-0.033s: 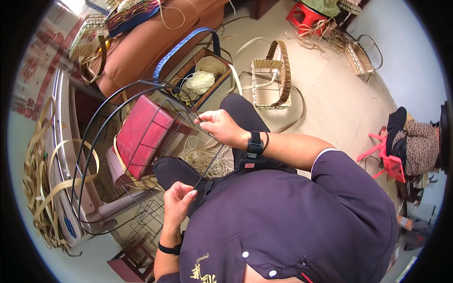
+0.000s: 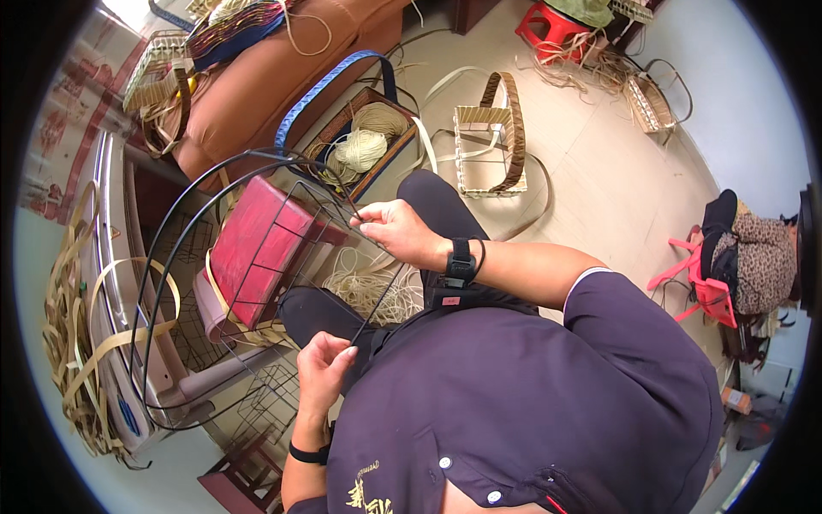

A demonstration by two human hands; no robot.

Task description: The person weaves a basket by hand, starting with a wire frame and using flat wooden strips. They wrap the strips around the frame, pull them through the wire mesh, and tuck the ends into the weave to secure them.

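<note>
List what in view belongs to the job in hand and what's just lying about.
Job in hand:
dark wire frame, pinched by left hand and right hand

Apparently just lying about:
brown-handled basket
cream yarn ball
red plastic stool
bundle of tan strips

Pretty bright overall, with a blown-out white patch (image 2: 128, 10) up top left and soft glare on the pale floor (image 2: 629, 167). Fisheye bends the edges, corners go black, lower right is maybe a bit mushy.
</note>
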